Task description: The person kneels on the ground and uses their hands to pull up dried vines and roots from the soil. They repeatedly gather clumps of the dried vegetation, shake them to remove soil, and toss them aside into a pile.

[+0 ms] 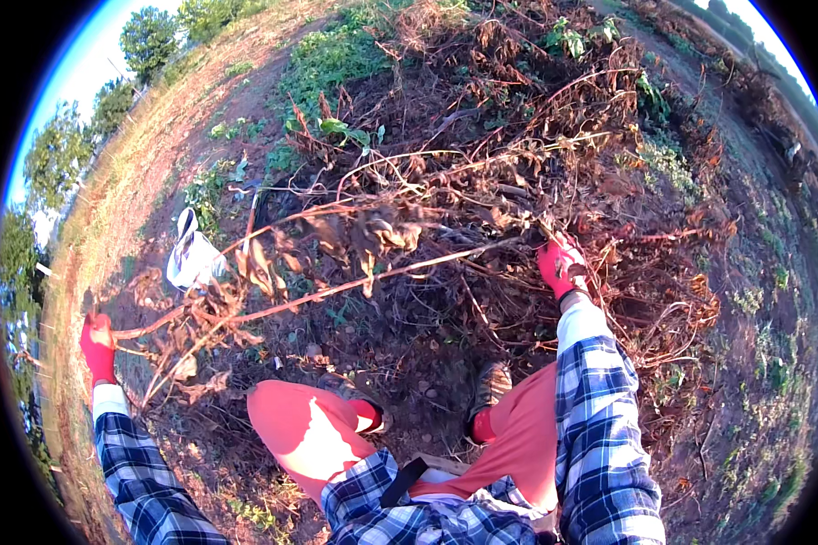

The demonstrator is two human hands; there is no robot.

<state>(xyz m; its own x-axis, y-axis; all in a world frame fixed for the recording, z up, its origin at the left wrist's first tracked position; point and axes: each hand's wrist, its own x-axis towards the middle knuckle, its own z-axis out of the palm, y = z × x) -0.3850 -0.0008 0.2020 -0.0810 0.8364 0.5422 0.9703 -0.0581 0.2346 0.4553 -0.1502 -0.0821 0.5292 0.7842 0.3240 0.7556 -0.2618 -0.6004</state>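
My left hand [98, 344], in a red glove, grips the thick end of a dried plant stalk [327, 293] at the far left. From there the stalk forks into long bare branches that stretch across in front of me, with curled brown leaves [259, 266] hanging from them. On the right, my right hand [560, 266], also red-gloved, is closed around dry stems at the edge of a tangled heap of withered plants [627, 293]. Its fingertips are partly hidden by stems and leaves.
A white cloth bag [192, 255] lies on the soil at the left, by a thin upright rod [252, 219]. Dead brush [504, 102] and green weeds [334, 61] spread ahead. My boots [494, 388] stand on littered soil. Trees [148, 42] line the left.
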